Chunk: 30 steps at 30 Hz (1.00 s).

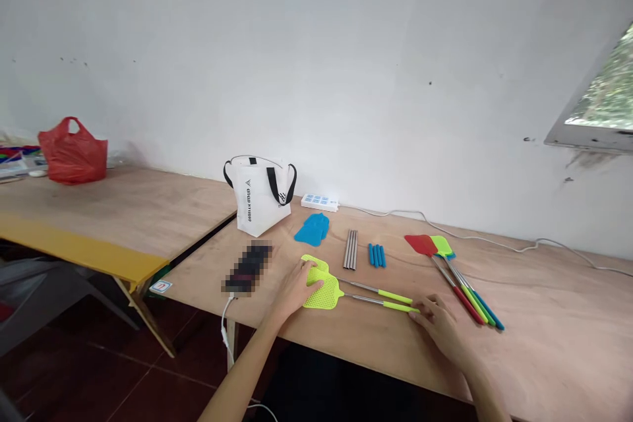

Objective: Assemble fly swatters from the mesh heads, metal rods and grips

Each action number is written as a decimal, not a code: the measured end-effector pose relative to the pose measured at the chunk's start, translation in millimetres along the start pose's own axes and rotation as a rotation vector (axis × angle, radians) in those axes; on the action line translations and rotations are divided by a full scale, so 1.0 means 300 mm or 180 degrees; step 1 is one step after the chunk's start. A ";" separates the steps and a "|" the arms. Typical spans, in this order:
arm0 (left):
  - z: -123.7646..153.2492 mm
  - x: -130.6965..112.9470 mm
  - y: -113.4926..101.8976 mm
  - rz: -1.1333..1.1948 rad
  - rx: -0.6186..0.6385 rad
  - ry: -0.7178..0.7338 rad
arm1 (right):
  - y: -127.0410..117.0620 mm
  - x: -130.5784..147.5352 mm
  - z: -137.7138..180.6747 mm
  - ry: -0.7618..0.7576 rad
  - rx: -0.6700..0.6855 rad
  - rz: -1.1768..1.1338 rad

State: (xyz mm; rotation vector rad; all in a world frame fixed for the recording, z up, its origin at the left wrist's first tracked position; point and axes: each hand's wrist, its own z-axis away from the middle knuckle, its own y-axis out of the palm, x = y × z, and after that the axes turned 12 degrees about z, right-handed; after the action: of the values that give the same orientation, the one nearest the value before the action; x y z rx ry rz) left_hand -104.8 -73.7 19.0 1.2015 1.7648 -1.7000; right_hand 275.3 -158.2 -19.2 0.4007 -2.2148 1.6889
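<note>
Two yellow-green fly swatters (324, 293) lie side by side near the table's front edge, heads to the left and overlapping. My left hand (295, 287) rests on the heads with its fingers and thumb spread. At the other end, my right hand (438, 322) has its thumb and fingertips closed about the end of the nearer yellow-green handle (398, 306). Behind them lie blue swatter heads (312, 229), several metal rods (351, 250) and several blue grip sleeves (376, 255). Further right, assembled swatters with red (420, 244), yellow-green and blue parts lie in a fanned pile.
A white bag (260, 201) with black handles and a white power strip (320, 202) stand by the wall, a cable (420, 214) running right. A phone-like dark item (248, 267), blurred out, has a white cord. On the left table (148, 204) sits a red plastic bag (74, 155).
</note>
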 end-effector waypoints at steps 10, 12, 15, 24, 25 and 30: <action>-0.030 0.072 -0.004 -0.0866 -0.0455 0.0205 | 0.062 0.040 -0.009 -0.0289 -0.0393 0.0424; -0.028 0.072 -0.010 -0.0893 -0.0406 0.0205 | 0.059 0.041 -0.006 -0.0327 -0.0391 0.0523; -0.026 0.067 -0.015 -0.0972 -0.0366 0.0211 | 0.057 0.041 -0.005 -0.0390 -0.0395 0.0624; -0.027 0.069 -0.012 -0.1010 -0.0339 0.0242 | 0.065 0.043 -0.004 -0.0252 -0.0478 0.1007; -0.027 0.069 -0.013 -0.0979 -0.0327 0.0221 | 0.066 0.046 -0.002 -0.0211 -0.0476 0.1051; -0.022 0.070 -0.003 -0.1059 -0.0426 0.0146 | 0.075 0.059 0.006 -0.0140 -0.0503 0.1225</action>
State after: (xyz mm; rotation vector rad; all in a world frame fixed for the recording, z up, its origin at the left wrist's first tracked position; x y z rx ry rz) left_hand -115.2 -61.1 4.1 0.9361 2.1663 -1.7049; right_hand 249.9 -154.7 -31.9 -0.0330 -2.5624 1.6738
